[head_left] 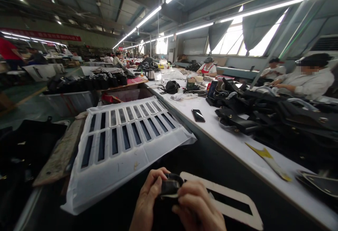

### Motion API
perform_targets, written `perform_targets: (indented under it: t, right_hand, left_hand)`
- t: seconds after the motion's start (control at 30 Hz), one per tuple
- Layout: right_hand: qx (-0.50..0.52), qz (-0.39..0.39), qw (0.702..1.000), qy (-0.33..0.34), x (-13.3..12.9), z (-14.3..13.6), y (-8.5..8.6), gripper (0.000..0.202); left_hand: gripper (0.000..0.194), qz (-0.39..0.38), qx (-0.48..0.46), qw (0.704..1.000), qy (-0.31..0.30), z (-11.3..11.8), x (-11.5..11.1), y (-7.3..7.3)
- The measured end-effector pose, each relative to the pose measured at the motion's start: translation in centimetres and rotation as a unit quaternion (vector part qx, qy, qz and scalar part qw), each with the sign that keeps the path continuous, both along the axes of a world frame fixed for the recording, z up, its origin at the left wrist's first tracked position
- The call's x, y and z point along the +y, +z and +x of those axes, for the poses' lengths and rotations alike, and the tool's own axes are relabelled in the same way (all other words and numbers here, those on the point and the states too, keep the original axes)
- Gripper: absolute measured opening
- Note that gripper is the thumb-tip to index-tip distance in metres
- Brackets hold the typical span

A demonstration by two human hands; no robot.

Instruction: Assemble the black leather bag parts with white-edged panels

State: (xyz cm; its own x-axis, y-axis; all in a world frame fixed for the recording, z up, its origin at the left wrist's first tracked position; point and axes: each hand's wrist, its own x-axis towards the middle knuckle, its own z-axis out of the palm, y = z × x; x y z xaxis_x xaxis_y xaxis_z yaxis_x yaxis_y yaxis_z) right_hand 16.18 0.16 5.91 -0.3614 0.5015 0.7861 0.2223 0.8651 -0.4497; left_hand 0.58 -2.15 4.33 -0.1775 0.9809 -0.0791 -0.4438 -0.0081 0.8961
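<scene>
Low in the middle of the view, my left hand point(150, 199) pinches the left side of a small black leather-like piece point(170, 187). On its right side, my right hand point(196, 204) is closed on the same piece, its fingers bent over the edge. A pale strip shows along the lower edge of the piece. Partly behind my right hand lies a beige rounded frame point(237, 201) with a long dark slot. Beyond my hands, a white sheet point(148, 160) carries rows of dark strips, several of them with pale frames.
To the right, a white table point(211, 132) holds a phone point(198, 115), a yellow-and-white strip point(269, 160) and a pile of black bags point(290, 118). A worn board point(60, 153) stands left of the sheet. People sit working across the table.
</scene>
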Motion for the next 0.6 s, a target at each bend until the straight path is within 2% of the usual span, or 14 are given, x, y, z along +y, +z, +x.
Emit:
perform_targets:
  t: [0.1, 0.13, 0.27, 0.37, 0.47, 0.6]
  right_hand:
    - [-0.024, -0.107, 0.992, -0.056, 1.5, 0.5, 0.7, 0.035]
    - [-0.043, -0.118, 0.991, -0.056, 1.8, 0.5, 0.9, 0.036]
    - [-0.080, -0.034, 0.995, -0.043, 2.4, 0.2, 0.9, 0.024]
    - [-0.076, -0.001, 0.997, -0.031, 2.4, -0.1, 0.5, 0.011]
    - [-0.075, 0.043, 0.996, -0.011, 2.1, -0.4, 0.1, 0.010]
    - [-0.061, 0.115, 0.992, -0.003, 1.1, -0.5, 0.0, 0.015]
  left_hand:
    - [0.025, -0.001, 0.040, 0.999, 0.028, -0.4, 0.2, 0.0]
    - [0.027, -0.012, 0.054, 0.998, 0.029, -0.6, 0.2, 0.2]
    - [0.040, -0.054, 0.096, 0.994, -0.005, -1.2, 0.5, 2.0]
    - [0.030, -0.054, 0.087, 0.993, -0.053, -1.7, 1.3, 3.0]
    - [0.021, -0.053, 0.032, 0.993, -0.097, -1.8, 2.1, 2.9]
    - [0.018, -0.063, -0.010, 0.991, -0.119, -1.7, 2.1, 2.2]
